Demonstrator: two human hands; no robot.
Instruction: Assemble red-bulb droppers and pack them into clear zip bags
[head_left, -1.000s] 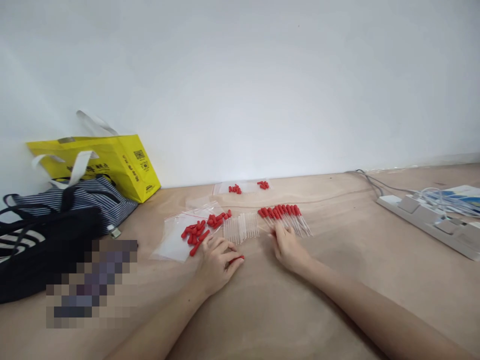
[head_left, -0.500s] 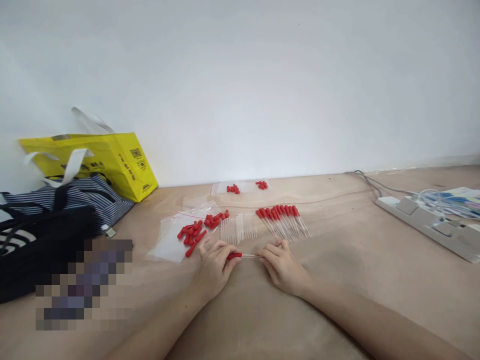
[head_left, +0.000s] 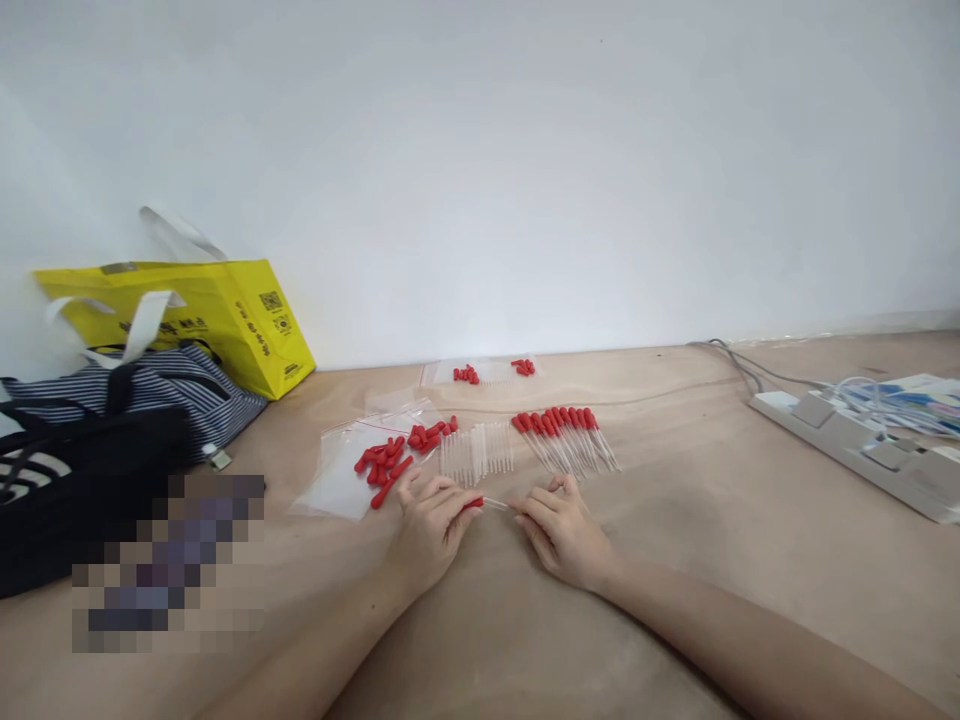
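My left hand (head_left: 431,525) is closed on a red rubber bulb (head_left: 475,503). From the bulb a thin clear tube (head_left: 495,504) runs to the right, its far end pinched in my right hand (head_left: 559,525). Just beyond my hands lies a row of clear tubes (head_left: 476,453). To their right, several tubes with red bulbs on their ends (head_left: 566,425) lie side by side. Loose red bulbs (head_left: 382,460) rest on and beside a clear plastic bag (head_left: 334,480) at the left.
Near the wall lies another clear bag (head_left: 442,373) with small red bulbs and tubes. A yellow bag (head_left: 270,335), a striped bag (head_left: 217,400) and a black bag (head_left: 90,490) stand at the left. A white power strip (head_left: 847,450) with cables is at the right.
The held tube has tilted, its left end now slightly higher. Less of the red bulb shows beside my left fingers.
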